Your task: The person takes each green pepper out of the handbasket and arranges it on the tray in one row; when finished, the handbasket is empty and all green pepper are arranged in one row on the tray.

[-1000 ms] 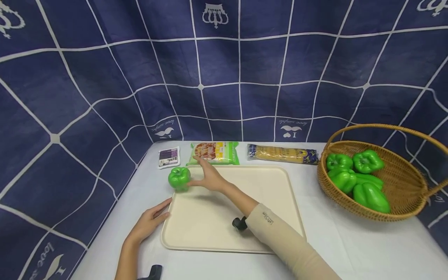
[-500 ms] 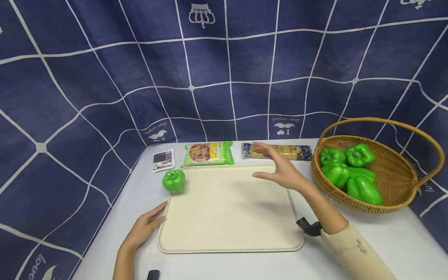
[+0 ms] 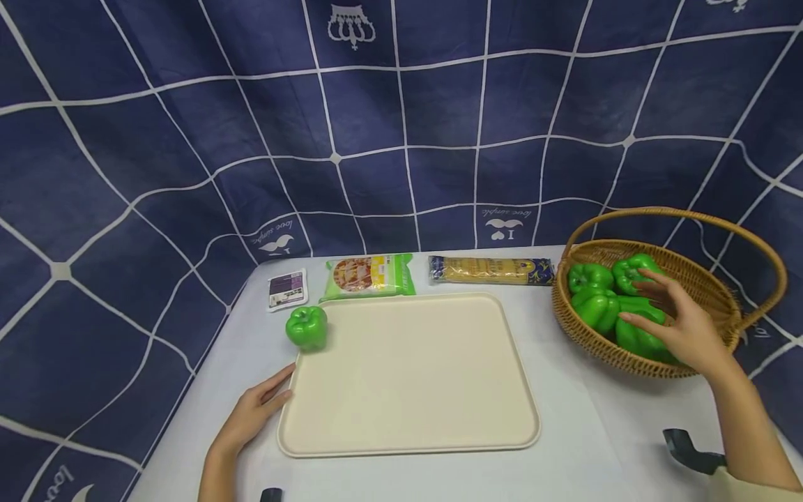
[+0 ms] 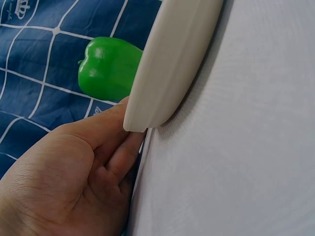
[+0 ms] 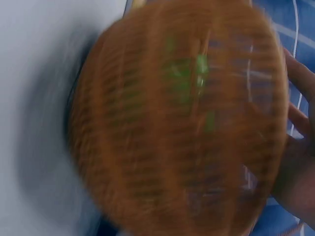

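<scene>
My left hand [image 3: 247,411] lies at the left edge of the beige tray [image 3: 408,376], fingertips touching its rim. In the left wrist view, the tray's side wall partly hides those fingertips. A green bell pepper [image 3: 307,328] sits on the tray's far left corner. Over the wicker basket [image 3: 583,345], my right hand [image 3: 686,335] has its thumb and fingers spread apart, close to a green bell pepper [image 3: 636,338]. Several green peppers lie in that basket. Motion blur covers the right wrist view, where the basket's woven side [image 5: 172,123] hides most of the hand.
Behind the tray lie a small white-and-purple packet [image 3: 287,289], a green food bag [image 3: 370,275] and a long pasta pack [image 3: 492,270]. The basket's tall handle [image 3: 709,219] arches over its far side. A blue checked cloth [image 3: 433,111] hangs at the back and left.
My right hand has moved from beside the pepper on the tray, across to the right, over the basket. My left hand stays at the tray's edge. The head view has shifted slightly.
</scene>
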A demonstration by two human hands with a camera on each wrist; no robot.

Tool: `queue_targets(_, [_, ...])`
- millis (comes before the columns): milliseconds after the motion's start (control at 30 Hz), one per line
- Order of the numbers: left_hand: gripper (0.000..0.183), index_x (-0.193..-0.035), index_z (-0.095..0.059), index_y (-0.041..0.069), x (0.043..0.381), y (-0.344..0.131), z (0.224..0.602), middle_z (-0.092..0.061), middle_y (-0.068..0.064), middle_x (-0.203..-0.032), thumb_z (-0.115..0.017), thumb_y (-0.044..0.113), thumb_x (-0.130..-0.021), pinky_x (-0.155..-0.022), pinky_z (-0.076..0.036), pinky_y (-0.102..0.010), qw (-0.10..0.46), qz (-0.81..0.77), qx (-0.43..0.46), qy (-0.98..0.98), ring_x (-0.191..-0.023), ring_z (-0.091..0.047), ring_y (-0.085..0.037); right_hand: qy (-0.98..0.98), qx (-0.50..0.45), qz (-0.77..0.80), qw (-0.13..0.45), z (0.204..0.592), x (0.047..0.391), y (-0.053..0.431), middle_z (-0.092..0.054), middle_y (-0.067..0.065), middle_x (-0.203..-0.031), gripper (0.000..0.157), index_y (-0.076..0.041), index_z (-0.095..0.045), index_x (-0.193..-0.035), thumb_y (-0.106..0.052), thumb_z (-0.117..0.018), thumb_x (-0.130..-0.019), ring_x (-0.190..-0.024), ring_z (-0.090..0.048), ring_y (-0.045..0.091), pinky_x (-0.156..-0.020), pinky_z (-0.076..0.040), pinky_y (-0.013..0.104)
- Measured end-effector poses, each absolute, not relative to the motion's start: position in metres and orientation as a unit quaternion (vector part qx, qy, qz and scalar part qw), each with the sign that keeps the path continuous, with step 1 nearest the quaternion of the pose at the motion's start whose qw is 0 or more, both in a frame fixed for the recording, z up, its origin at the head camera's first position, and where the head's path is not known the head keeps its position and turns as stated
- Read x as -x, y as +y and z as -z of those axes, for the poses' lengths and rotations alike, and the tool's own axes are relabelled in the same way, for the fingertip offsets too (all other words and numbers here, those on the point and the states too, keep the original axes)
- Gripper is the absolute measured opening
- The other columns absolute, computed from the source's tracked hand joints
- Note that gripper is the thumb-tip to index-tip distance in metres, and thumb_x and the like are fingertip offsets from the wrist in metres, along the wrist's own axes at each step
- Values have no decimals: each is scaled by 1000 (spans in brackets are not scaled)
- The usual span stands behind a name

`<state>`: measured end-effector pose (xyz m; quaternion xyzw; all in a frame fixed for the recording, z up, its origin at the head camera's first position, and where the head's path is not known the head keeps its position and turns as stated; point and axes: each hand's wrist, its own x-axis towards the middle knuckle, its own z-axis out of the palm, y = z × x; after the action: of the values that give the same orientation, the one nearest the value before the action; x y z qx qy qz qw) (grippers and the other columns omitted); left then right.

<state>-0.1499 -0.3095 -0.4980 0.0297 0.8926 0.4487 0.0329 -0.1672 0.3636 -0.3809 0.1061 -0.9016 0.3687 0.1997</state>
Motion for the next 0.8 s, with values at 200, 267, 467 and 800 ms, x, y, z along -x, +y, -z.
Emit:
queue_targets(200, [54,-137,-45,15,149,-310,497,-41,-6,-141,-59,36,-89,-105,-27,-39,36,-452,-29,891,-131,-34,-26,-922,-97,-347,144,389,163,400,-42,27,-125,80,-11,-24,-146,-9,-71,-82,-110,-44,-1,-73,-32,-3])
queue_targets(267, [54,-137,-46,15,149,-309,496,-41,-6,-141,-59,36,-89,-105,-27,-38,33,-454,-32,890,-131,-34,-26,-930,-101,-335,116,388,163,408,-40,31,-128,80,-5,-22,-145,-11,-71,-82,-114,-48,24,-73,-40,3])
queue_targets(467, [53,-137,-46,14,146,-308,493,-41,-7,-141,-59,34,-89,-105,-26,-38,32,-462,-34,886,-131,-34,-25,-947,-115,-297,46,383,170,419,-41,34,-126,75,5,-27,-140,-19,-70,-84,-104,-44,54,-70,-52,50])
queue_targets(800, [53,-136,-47,15,147,-307,494,-42,-6,-141,-59,34,-89,-105,-26,-39,30,-463,-35,885,-131,-34,-25,-946,-117,-301,-15,382,176,425,-42,38,-123,70,6,-28,-139,-24,-65,-88,-103,-46,58,-69,-53,51])
